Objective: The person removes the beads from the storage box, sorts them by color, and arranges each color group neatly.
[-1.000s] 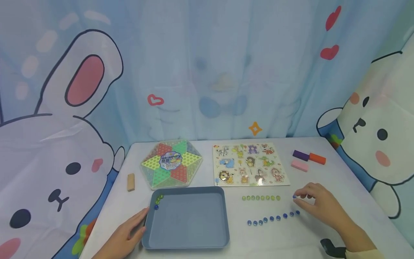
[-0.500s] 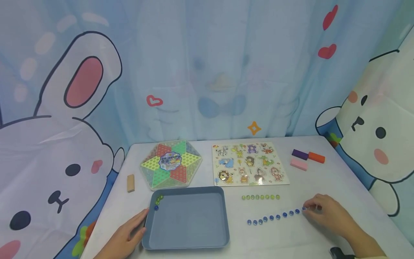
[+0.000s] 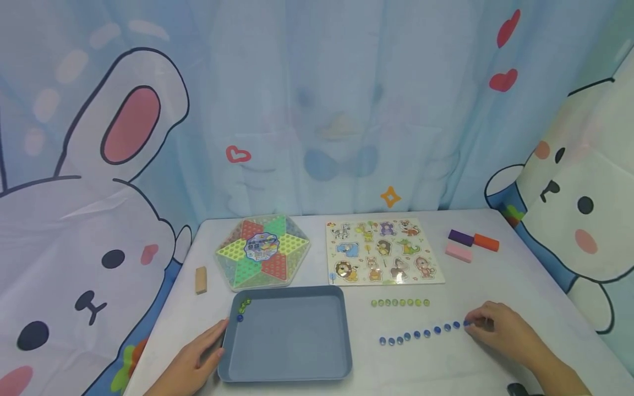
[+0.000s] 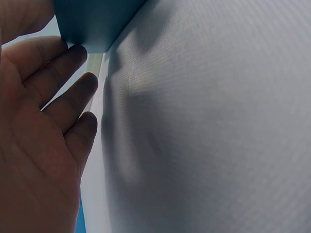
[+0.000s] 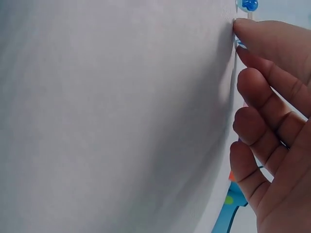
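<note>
My right hand [image 3: 505, 333] pinches a blue marble [image 3: 466, 323] between thumb and forefinger, at the right end of a slanting row of blue marbles [image 3: 417, 334]. In the right wrist view only a sliver of that marble shows between the fingertips, with another blue marble [image 5: 250, 5] just beyond the thumb. My left hand [image 3: 190, 357] rests against the left side of a blue-grey tray [image 3: 287, 341]; its fingers, fairly straight in the left wrist view, touch the tray's wall [image 4: 92, 24]. Some green marbles [image 3: 245, 304] and one blue marble [image 3: 240, 318] lie in the tray's far left corner.
A row of yellow-green marbles [image 3: 400, 302] lies behind the blue row. Farther back are a hexagonal star-patterned game board [image 3: 262, 275] and an animal puzzle board [image 3: 364, 258]. Purple, orange and pink blocks [image 3: 459, 252] lie right, a wooden block [image 3: 200, 280] left.
My right hand has moved right and toward me, bringing the pinched blue marble down to the right end of the blue row. The left hand and tray have stayed put.
</note>
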Demonstrator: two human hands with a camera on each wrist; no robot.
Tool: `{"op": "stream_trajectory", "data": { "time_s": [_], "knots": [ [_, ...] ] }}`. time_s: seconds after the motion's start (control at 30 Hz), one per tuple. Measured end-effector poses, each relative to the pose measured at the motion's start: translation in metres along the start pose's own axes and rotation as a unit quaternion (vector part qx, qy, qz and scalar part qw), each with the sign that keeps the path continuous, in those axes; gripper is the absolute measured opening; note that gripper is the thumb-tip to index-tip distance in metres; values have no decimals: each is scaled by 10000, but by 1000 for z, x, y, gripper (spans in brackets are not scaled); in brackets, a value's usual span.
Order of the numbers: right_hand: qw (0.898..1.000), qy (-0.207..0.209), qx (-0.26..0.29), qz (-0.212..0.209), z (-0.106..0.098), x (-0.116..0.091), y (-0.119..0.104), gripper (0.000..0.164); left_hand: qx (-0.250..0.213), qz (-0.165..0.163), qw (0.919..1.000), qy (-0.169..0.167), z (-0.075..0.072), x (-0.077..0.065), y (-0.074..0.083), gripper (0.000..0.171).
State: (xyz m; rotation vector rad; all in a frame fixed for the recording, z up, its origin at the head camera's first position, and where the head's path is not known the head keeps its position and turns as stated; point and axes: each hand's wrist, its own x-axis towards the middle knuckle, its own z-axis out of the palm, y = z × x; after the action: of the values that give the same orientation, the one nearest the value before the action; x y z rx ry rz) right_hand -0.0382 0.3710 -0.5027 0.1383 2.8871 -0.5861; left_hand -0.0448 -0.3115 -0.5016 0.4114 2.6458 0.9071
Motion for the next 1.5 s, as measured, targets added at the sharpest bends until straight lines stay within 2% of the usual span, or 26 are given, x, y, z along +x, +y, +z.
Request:
{"op": "stream_trajectory", "data": {
  "time_s": [0.13, 0.27, 0.37, 0.5, 0.7, 0.93, 1.1, 1.17, 1.3, 1.5],
  "knots": [
    [9998, 172, 114, 10, -12, -6, -2, 41, 113, 195, 9995, 198, 3, 0, -2, 65],
    [9968, 729, 101, -307, -30, -10, -13, 40, 254, 370, 9983, 360, 5, 0, -4, 63],
    [9907, 1133, 77, -756, -35, -6, -31, 35, 331, 364, 9981, 376, 6, 0, -5, 64],
    [9830, 1289, 133, -1299, -33, 5, -69, 30, 254, 294, 9984, 400, 7, -1, -6, 62],
    [9720, 1227, 313, -1978, -17, 28, -131, 27, 288, 426, 9971, 568, 9, 0, -9, 59],
    [9429, 999, 421, -3149, 5, 51, -203, 20, 388, 560, 9957, 636, 9, 0, -8, 59],
    [9268, 590, 243, -3701, 18, 59, -251, 21, 356, 497, 9963, 607, 9, -3, -6, 60],
    [9174, 489, 243, -3943, 24, 62, -266, 21, 282, 478, 9967, 592, 9, -4, -5, 60],
    [9059, 263, 212, -4222, 34, 67, -293, 21, 239, 486, 9969, 568, 10, -3, -6, 60],
    [9008, -99, 79, -4341, 59, 75, -328, 26, 294, 534, 9962, 618, 11, -1, -10, 61]
  ]
}}
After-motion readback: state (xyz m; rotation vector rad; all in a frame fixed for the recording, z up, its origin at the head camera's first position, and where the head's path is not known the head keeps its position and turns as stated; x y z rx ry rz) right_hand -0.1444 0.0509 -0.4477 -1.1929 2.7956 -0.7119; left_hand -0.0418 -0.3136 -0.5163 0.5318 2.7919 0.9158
